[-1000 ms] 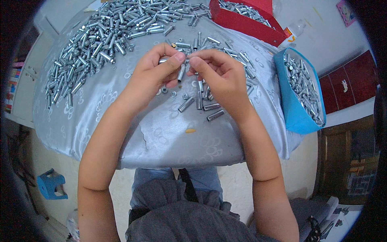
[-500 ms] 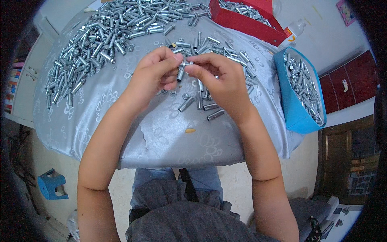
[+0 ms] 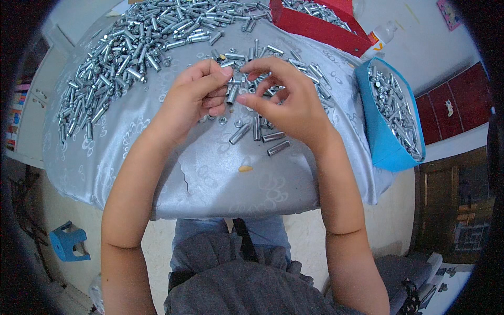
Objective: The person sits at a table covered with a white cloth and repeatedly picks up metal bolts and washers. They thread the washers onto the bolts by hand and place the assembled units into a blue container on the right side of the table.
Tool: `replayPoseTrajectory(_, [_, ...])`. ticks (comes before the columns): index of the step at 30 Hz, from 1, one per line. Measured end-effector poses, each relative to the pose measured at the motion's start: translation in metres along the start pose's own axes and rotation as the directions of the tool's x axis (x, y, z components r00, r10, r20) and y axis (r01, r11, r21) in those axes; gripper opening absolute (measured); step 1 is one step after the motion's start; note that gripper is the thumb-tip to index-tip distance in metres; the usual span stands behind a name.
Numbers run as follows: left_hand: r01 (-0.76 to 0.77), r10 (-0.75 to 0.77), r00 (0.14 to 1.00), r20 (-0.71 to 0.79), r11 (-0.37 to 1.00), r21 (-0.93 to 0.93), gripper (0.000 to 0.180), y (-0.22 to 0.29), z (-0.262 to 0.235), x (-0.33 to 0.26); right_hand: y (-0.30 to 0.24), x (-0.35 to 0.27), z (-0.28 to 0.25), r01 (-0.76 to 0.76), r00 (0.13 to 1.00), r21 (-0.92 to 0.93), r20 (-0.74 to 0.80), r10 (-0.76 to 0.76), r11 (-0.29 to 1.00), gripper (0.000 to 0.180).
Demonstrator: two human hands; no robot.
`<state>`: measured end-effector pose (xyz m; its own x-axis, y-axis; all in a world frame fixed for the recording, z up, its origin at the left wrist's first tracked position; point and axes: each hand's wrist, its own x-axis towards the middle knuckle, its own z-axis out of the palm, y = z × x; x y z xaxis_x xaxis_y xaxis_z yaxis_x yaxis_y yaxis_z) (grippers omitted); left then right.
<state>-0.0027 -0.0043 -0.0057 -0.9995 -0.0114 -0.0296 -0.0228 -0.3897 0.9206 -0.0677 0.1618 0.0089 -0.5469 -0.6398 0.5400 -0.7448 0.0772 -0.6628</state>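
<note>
My left hand (image 3: pixel 197 92) is closed, thumb pressed on the curled index finger. A short bit of threaded metal bolt (image 3: pixel 235 81) shows at its fingertips; the rest is hidden in the hand. Just to its right, my right hand (image 3: pixel 286 97) has thumb and index finger apart with nothing seen between them. Below and behind the hands lie loose silver metal sleeves (image 3: pixel 240 134), nuts (image 3: pixel 222 121) and washers on the grey patterned tablecloth (image 3: pixel 210 184).
A big heap of sleeve anchor bolts (image 3: pixel 126 58) covers the far left of the table. A red box (image 3: pixel 315 34) and a blue bin (image 3: pixel 391 152), both holding metal parts, stand at the far right and right. A plastic bottle (image 3: pixel 386 34) is behind them; a blue stool (image 3: pixel 69 241) stands on the floor.
My right thumb and index finger have spread and drawn back from the bolt at the left fingertips. My left hand stays closed, nearly in the same place.
</note>
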Motion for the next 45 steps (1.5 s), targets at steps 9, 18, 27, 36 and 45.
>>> replayPoseTrajectory(9, [0.044,-0.045,0.998,0.043,0.999,0.023,0.017,0.003,0.002,-0.002,0.002,0.0,-0.006,-0.052,0.988,-0.128,0.14,0.07,0.99,0.028])
replayPoseTrajectory(18, [0.051,-0.052,0.998,0.032,0.998,0.031,0.016,0.002,0.002,-0.002,0.003,0.0,-0.004,0.014,0.997,-0.003,0.08,-0.014,1.0,0.033])
replayPoseTrajectory(27, [0.062,-0.063,0.998,0.029,0.998,0.027,0.017,0.002,0.004,-0.003,0.009,-0.001,-0.001,0.043,0.999,0.043,0.02,-0.044,0.998,0.026])
replayPoseTrajectory(36, [0.076,-0.078,0.996,0.05,0.996,0.047,0.017,0.001,0.004,-0.003,0.004,0.0,-0.004,0.042,0.996,-0.045,0.074,-0.038,0.998,0.026])
replayPoseTrajectory(45, [0.108,-0.11,0.992,0.064,0.993,0.046,0.019,0.002,0.004,-0.003,-0.001,0.0,-0.009,-0.047,0.991,-0.124,0.118,0.062,0.991,0.027])
